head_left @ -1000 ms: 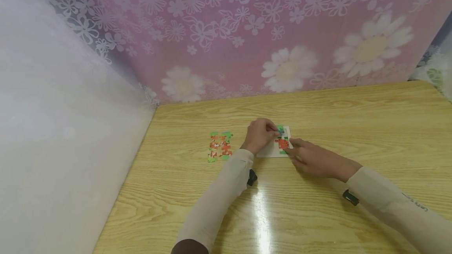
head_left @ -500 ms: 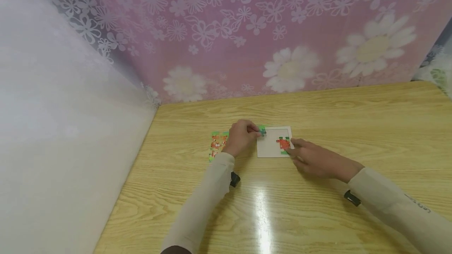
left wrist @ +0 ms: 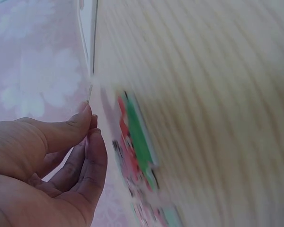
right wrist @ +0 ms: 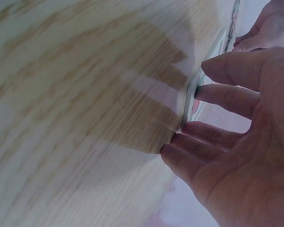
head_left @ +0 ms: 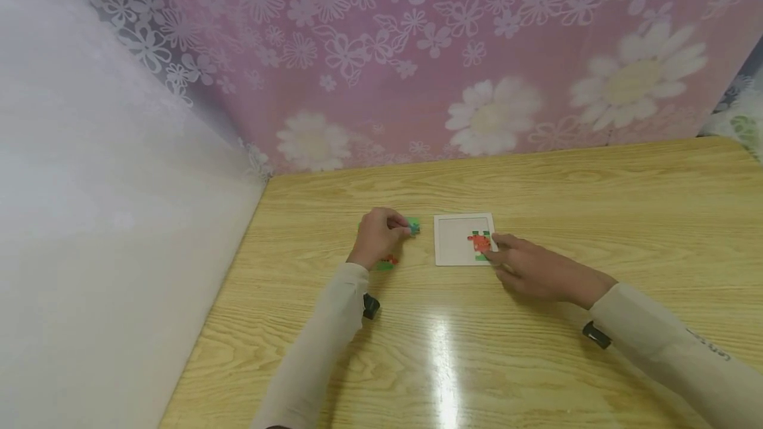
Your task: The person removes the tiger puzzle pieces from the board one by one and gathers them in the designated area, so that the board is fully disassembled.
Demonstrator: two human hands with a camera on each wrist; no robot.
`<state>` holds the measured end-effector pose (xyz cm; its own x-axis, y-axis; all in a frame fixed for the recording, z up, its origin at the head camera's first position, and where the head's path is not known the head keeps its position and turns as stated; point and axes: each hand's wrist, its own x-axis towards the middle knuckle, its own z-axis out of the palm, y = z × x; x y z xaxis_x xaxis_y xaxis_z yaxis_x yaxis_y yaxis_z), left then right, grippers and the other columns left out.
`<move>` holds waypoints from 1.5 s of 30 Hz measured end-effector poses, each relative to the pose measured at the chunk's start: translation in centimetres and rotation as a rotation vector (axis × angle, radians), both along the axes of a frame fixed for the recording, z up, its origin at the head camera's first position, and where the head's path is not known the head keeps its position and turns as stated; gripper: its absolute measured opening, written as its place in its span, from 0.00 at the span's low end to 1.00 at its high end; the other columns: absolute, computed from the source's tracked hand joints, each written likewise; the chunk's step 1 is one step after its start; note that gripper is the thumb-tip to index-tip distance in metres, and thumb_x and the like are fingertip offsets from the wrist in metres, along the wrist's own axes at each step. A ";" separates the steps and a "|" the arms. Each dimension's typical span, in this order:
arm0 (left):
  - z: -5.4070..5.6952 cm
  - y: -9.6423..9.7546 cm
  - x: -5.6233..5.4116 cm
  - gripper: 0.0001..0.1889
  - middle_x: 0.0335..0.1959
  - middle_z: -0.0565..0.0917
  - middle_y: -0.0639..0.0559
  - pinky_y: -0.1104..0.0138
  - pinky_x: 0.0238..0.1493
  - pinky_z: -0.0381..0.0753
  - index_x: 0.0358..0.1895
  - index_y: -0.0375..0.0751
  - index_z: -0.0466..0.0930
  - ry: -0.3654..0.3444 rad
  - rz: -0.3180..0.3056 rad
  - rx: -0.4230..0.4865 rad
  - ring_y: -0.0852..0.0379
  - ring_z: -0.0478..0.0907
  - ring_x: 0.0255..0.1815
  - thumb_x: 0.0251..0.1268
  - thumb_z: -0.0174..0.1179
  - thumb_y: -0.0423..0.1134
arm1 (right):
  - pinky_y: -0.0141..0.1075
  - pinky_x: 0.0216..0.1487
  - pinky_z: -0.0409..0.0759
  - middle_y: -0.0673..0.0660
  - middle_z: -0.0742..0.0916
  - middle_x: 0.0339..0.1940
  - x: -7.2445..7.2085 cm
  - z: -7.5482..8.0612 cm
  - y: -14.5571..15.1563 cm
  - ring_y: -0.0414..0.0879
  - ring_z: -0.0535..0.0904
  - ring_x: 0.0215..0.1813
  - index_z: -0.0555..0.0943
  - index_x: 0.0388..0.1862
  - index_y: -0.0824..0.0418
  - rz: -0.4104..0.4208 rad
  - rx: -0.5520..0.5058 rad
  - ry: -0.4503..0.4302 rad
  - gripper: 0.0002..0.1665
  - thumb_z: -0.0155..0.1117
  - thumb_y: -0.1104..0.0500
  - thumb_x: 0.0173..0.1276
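Note:
My left hand (head_left: 377,236) pinches a green and blue jigsaw piece (head_left: 414,225) between thumb and fingertips, left of the white puzzle tray (head_left: 437,243). In the left wrist view the piece shows only as a thin edge. My right hand (head_left: 533,267) rests at the tray's right side, its fingers extended. One fingertip reaches over the rim onto an orange-red and green piece (head_left: 481,243) in the right part of the tray. The right wrist view has other fingertips (right wrist: 166,150) down at the tabletop beside the tray edge.
Joined tiger puzzle pieces (left wrist: 139,142) lie on the wood-grain table (head_left: 512,363) beneath the left hand, mostly covered by it in the head view. A pink flowered cloth (head_left: 381,71) hangs behind the table; a white wall (head_left: 107,217) stands at the left.
My left hand has moved left from the tray's upper right corner, carrying the green and blue piece away and over the loose tiger pieces. My right hand has stayed at the tray's edge.

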<state>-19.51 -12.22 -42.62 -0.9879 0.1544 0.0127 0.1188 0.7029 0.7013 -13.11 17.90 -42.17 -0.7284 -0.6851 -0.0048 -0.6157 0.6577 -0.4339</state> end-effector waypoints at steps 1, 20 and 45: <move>0.0 -0.2 0.0 0.03 0.34 0.88 0.51 0.63 0.39 0.83 0.37 0.40 0.88 -0.004 0.003 0.001 0.57 0.84 0.35 0.63 0.71 0.35 | 0.61 0.60 0.75 0.83 0.69 0.68 0.0 -0.1 0.0 0.74 0.67 0.69 0.77 0.62 0.78 0.000 0.000 0.000 0.22 0.61 0.67 0.73; 0.3 -0.9 0.0 0.05 0.35 0.89 0.50 0.63 0.37 0.84 0.39 0.40 0.90 0.017 0.007 -0.074 0.57 0.84 0.33 0.63 0.72 0.35 | 0.60 0.59 0.76 0.82 0.69 0.68 0.0 -0.1 0.1 0.74 0.69 0.68 0.76 0.63 0.78 -0.001 -0.017 0.002 0.23 0.61 0.67 0.74; 0.2 8.7 0.6 0.07 0.35 0.88 0.54 0.74 0.36 0.78 0.42 0.40 0.91 -0.036 -0.228 -0.095 0.66 0.80 0.33 0.64 0.72 0.37 | 0.60 0.57 0.77 0.84 0.69 0.67 0.0 0.3 0.0 0.75 0.71 0.66 0.77 0.63 0.77 0.003 0.006 -0.015 0.23 0.62 0.66 0.74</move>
<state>-18.92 -3.56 -42.39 -0.9271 0.3719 -0.0467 0.2580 0.7237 0.6401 -13.11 17.91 -41.82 -0.7261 -0.6873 -0.0194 -0.6113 0.6582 -0.4394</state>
